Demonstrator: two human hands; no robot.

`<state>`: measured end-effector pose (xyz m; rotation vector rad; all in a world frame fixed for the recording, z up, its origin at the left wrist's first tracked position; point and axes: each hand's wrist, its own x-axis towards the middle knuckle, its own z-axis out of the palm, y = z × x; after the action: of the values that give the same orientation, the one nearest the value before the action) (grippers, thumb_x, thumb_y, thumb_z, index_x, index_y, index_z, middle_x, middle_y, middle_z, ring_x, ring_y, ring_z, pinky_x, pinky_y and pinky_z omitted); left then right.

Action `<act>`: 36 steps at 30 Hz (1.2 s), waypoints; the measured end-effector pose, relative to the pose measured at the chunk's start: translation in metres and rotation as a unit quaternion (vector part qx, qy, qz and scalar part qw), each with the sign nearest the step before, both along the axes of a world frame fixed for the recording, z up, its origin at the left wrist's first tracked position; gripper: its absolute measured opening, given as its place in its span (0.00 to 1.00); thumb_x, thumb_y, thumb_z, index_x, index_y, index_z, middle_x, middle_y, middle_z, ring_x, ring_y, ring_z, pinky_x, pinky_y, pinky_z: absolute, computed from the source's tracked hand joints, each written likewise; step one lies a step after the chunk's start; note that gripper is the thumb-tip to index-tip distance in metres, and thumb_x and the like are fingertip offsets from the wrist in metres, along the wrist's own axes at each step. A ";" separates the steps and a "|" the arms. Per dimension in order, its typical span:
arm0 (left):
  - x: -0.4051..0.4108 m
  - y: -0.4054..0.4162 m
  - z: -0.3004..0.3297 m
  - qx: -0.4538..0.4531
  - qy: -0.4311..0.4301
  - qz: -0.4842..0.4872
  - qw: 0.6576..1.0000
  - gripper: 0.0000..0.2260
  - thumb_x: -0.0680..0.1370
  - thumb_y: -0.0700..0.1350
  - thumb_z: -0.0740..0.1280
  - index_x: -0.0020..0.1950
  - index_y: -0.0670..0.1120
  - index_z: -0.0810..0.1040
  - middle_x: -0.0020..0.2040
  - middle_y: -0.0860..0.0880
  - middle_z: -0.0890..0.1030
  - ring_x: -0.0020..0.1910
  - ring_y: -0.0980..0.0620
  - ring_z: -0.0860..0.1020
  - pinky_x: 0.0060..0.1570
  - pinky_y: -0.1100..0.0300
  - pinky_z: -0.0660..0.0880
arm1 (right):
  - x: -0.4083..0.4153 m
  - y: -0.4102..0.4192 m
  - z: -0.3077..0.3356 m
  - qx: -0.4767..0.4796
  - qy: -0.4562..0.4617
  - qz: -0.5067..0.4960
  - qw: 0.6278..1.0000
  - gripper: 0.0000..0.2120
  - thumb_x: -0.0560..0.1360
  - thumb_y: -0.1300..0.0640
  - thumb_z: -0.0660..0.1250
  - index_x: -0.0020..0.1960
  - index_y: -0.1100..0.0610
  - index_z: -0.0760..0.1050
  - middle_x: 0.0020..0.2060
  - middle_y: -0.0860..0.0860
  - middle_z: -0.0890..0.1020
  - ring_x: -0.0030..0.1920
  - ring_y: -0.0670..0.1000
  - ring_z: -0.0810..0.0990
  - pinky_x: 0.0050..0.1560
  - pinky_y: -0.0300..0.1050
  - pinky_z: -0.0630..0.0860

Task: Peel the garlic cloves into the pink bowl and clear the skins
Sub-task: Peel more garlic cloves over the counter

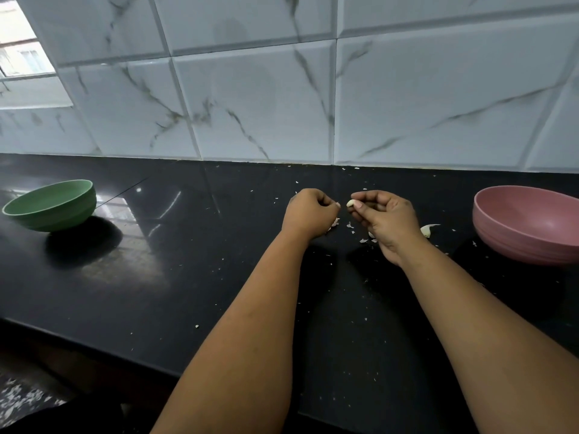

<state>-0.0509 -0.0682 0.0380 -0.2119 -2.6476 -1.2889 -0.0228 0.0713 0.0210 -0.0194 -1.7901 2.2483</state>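
Looking at the black counter (156, 277), I see the pink bowl (529, 227) at right edge, then my right hand (387, 220) pinching a garlic clove (351, 203) at centre, and my left hand (308, 214) pinching a skin scrap (337, 204).

Two bowls stand on the black counter (156, 277) — one green bowl (51, 206) and one pink bowl (529, 225). Two hands are in view: a left hand (308, 213) and a right hand (387, 219). One garlic clove (351, 203) shows at the right hand's fingertips. Skin flakes (430, 229) lie scattered — too many and too small to count.
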 end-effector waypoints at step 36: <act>0.002 0.018 -0.007 0.106 0.034 -0.033 0.993 0.11 0.76 0.50 0.70 0.34 0.51 0.79 0.35 0.52 0.84 0.36 0.56 0.79 0.41 0.59 0.76 | -0.006 0.025 0.008 0.419 0.111 -0.248 0.866 0.05 0.71 0.66 0.70 0.46 0.60 0.82 0.46 0.56 0.81 0.40 0.50 0.79 0.42 0.30 0.72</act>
<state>-0.0489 -0.0502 0.0309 -0.3079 -2.4434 -1.5436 -0.0288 0.0963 0.0288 -0.0441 -2.1543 0.9715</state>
